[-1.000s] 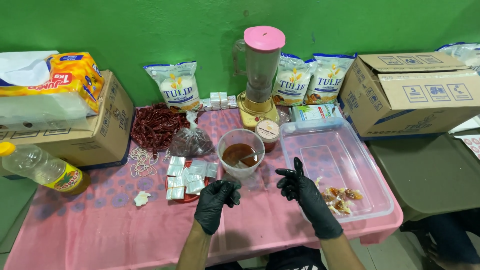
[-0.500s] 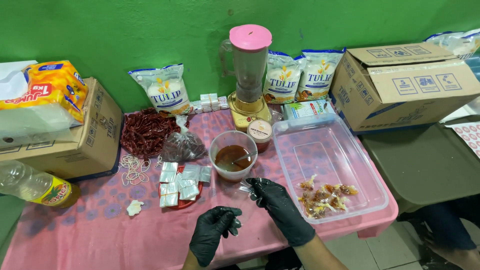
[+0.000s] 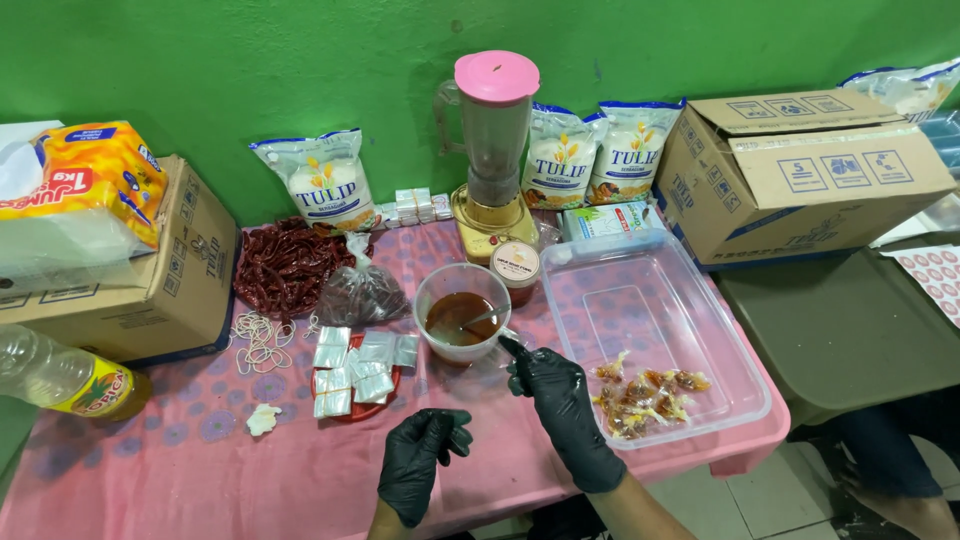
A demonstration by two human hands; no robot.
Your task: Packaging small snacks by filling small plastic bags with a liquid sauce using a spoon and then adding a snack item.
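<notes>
Presently, right hand (image 3: pixel 560 395) is reaching, fingers extended and holding nothing, toward the sauce cup (image 3: pixel 462 312) mid-table, left hand (image 3: pixel 420 470) curling loosely, contents indiscernible; few filled packets (image 3: pixel 645 392) lying in tray (image 3: pixel 700 300), empty sachets (image 3: pixel 355 365) awaiting.

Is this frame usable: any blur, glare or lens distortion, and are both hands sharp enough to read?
Head view: light is even and flat, shadows soft. The wide lens bows the boxes and table edge outward. Mild glare sits on the clear tray and the bottle. The right hand by the cup and the curled left hand are sharp, though the black gloves hide finger detail.
</notes>
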